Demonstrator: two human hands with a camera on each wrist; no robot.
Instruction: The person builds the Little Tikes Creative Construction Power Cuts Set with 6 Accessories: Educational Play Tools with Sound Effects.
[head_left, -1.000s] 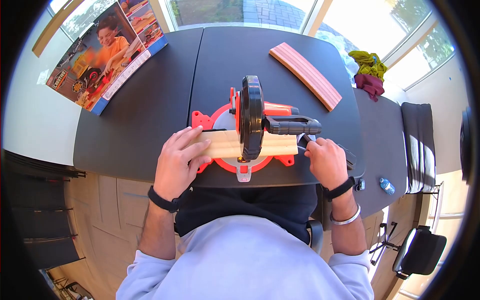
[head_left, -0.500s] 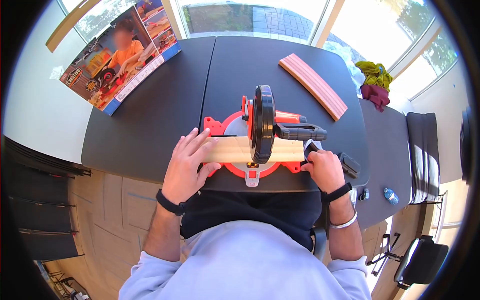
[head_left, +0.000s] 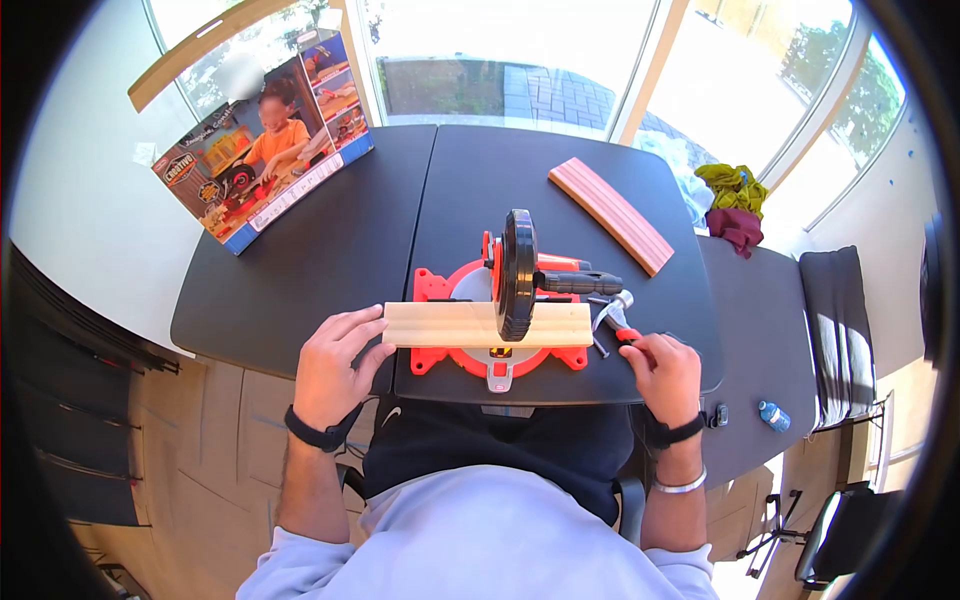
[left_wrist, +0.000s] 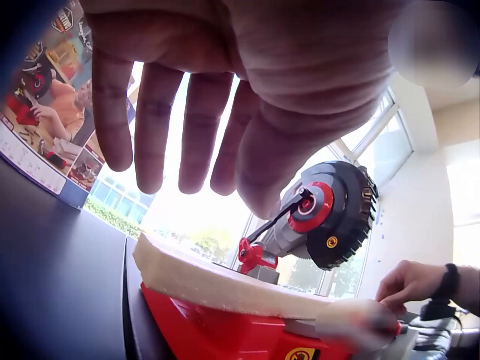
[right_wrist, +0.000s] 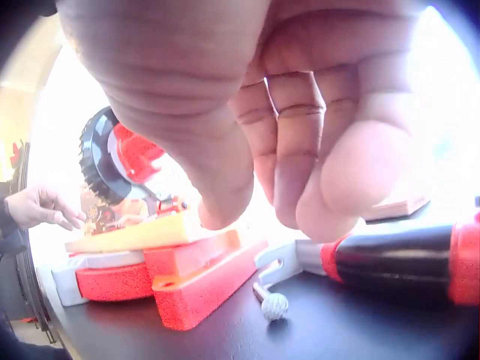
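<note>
A pale wooden board [head_left: 440, 325] lies across the base of a toy miter saw [head_left: 515, 275], under its black disc blade. My left hand [head_left: 335, 365] is at the board's left end, fingertips close beside it. In the left wrist view its fingers [left_wrist: 196, 131] are extended and hold nothing. My right hand [head_left: 668, 375] is over the handle of a hammer [head_left: 618, 308] lying right of the saw. The right wrist view shows loosely bent fingers [right_wrist: 296, 161] above the hammer's handle [right_wrist: 397, 259], without a grip. A nail [right_wrist: 274, 305] with a textured head lies near the hammer head.
A reddish grooved plank [head_left: 612, 217] lies at the table's back right. The toy's picture box [head_left: 265, 150] stands at the back left. Beyond the right edge, a second table carries a water bottle [head_left: 773, 416] and crumpled cloths [head_left: 735, 195].
My left hand has drawn back to the left from the board it was touching. My right hand has moved toward me, uncovering the hammer head and nails. The head view has tilted up.
</note>
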